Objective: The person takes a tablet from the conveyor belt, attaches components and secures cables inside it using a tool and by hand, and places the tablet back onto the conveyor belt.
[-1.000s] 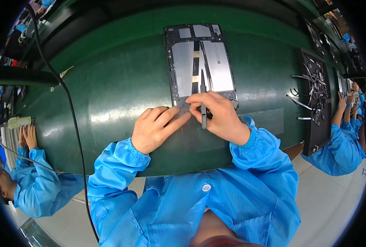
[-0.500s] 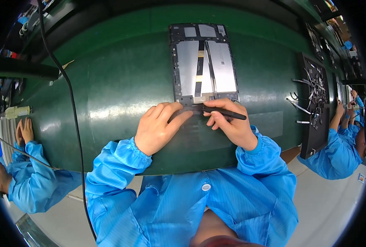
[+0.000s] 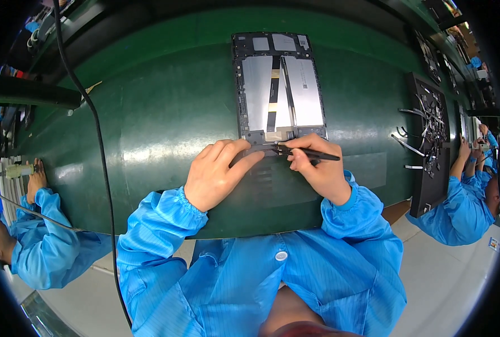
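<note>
Mid-frame, my loosely splayed left hand (image 3: 214, 175) seemingly steadies a black-rimmed silver tablet (image 3: 309, 101); my right hand (image 3: 327, 175) pinches slim black tweezers (image 3: 324, 155) (tips leftward).

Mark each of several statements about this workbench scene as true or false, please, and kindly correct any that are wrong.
1. The right hand holds a slim black tool. True.
2. An open, flat device lies on the green table. True.
3. The left hand grips a second tool. False: no tool shows in it, and its fingers are at the device's near edge.
4. A black tray of small parts stands left of the device. False: it is to the right.
5. A black cable runs to the left of both hands. True.
6. The person's sleeves are white. False: they are blue.
</note>
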A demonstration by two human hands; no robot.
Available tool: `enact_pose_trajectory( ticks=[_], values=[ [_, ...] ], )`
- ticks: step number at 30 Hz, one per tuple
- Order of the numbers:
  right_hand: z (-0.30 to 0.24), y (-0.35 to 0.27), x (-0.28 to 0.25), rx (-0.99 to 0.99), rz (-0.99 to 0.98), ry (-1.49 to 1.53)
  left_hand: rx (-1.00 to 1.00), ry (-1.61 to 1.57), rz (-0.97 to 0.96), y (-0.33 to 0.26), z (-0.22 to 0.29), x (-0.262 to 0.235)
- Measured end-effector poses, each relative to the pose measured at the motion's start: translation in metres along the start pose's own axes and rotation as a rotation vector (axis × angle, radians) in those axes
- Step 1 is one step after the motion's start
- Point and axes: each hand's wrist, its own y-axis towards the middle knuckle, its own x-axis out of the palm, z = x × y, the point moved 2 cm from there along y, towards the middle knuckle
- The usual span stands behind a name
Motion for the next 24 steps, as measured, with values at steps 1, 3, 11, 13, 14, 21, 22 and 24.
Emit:
enact_pose_trajectory(
  ticks=[1, 3, 11, 13, 14, 21, 22, 24],
  values=[
    [-0.002, -0.001, -0.001, 0.096, 0.037, 0.046, -0.010, -0.018, 0.016, 0.000, 0.000, 0.000],
    [-0.002, 0.001, -0.002, 0.103, 0.057, 0.055, -0.014, -0.022, 0.011, 0.000, 0.000, 0.000],
    [0.001, -0.001, -0.006, 0.040, 0.054, 0.039, 0.026, 0.000, 0.015, -0.002, -0.002, -0.005],
    [0.006, -0.003, -0.006, 0.012, 0.020, 0.111, 0.074, 0.009, 0.031, -0.003, -0.004, -0.009],
    [0.006, -0.002, -0.005, 0.011, 0.019, 0.111, 0.073, 0.010, 0.032, -0.003, -0.004, -0.010],
    [0.004, 0.002, 0.012, -0.236, -0.120, -0.132, 0.085, 0.002, 0.064, -0.002, -0.005, -0.009],
    [0.004, 0.002, 0.013, -0.243, -0.099, -0.154, 0.083, 0.003, 0.068, -0.002, -0.005, -0.009],
    [0.005, 0.001, 0.013, -0.253, -0.079, -0.177, 0.086, 0.003, 0.072, -0.002, -0.004, -0.009]
  ],
)
